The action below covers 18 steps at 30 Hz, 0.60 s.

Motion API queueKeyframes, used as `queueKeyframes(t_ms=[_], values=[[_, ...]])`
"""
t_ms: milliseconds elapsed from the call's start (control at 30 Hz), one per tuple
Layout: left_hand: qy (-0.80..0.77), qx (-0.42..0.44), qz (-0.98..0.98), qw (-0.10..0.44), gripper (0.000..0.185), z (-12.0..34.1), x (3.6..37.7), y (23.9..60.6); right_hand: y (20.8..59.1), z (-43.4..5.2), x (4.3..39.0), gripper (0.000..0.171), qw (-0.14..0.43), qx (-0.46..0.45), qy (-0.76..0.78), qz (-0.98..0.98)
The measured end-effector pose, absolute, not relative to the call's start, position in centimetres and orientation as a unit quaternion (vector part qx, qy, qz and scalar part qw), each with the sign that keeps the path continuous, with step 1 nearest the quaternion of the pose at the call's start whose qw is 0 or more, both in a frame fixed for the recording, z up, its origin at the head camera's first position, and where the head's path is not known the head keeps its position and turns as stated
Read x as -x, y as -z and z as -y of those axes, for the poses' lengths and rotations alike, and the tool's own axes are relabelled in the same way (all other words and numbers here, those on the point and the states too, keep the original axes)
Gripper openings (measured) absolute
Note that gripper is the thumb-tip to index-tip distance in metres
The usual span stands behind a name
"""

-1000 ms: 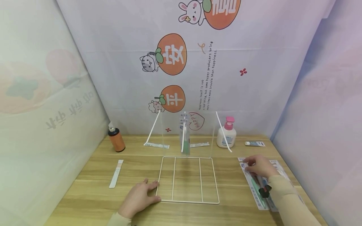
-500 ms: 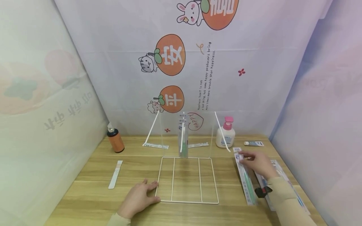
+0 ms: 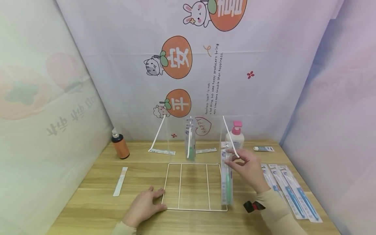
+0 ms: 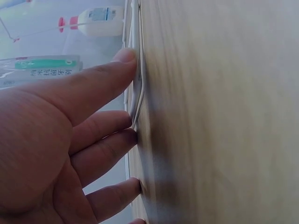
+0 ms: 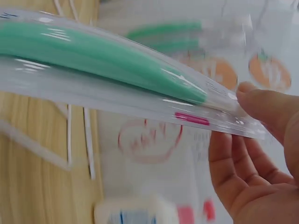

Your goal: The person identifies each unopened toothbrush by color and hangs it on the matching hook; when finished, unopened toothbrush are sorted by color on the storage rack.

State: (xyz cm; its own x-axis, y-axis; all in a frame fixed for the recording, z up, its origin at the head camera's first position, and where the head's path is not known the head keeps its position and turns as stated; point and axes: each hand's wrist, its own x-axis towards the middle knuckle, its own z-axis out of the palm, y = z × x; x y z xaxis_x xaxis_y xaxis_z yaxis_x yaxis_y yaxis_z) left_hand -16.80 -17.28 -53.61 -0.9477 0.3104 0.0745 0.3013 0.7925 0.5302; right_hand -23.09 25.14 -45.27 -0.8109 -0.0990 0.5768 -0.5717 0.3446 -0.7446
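My right hand (image 3: 246,169) pinches the upper end of a packaged toothbrush (image 3: 227,187) with a green handle, thumb on one side and fingers on the other. The pack hangs upright near the right prong of a white wire display rack (image 3: 202,210); its lower end overlaps the base's front right corner. In the right wrist view the toothbrush (image 5: 103,60) shows close up in clear plastic. My left hand (image 3: 144,207) rests at the front left corner of the rack base, thumb and fingertips touching the wire and table. Green-handled toothbrush packs (image 3: 191,145) hang on the middle prong.
Several blue-handled toothbrush packs (image 3: 293,192) lie at the right. Behind are a pink-topped pump bottle (image 3: 239,138), a small tube (image 3: 263,149) and an orange bottle (image 3: 121,147). A pale flat strip (image 3: 120,181) lies left; slim packets (image 3: 163,151) lie behind the rack.
My right hand has lifted the green toothbrush pack from the table at the right and carried it left to the rack's right prong. My left hand has stayed at the base.
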Motion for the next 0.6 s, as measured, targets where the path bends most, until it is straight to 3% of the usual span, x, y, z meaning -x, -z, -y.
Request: queueKeyframes(t_ms=[333, 467, 600], values=[[-0.278, -0.157, -0.948, 0.018, 0.067, 17.3, 16.9, 53.6, 42.6, -19.5, 19.2, 0.048, 0.259, -0.325, -0.558, 0.718], [-0.276, -0.156, -0.948, 0.019, 0.067, 17.3, 16.8, 53.5, 41.0, -17.8, 17.8, 0.051, 0.297, -0.374, -0.561, 0.676], [-0.277, -0.157, -0.948, 0.021, 0.067, 17.2, 16.8, 53.5, 39.9, -16.1, 16.8, 0.040, 0.320, -0.427, -0.560, 0.634]])
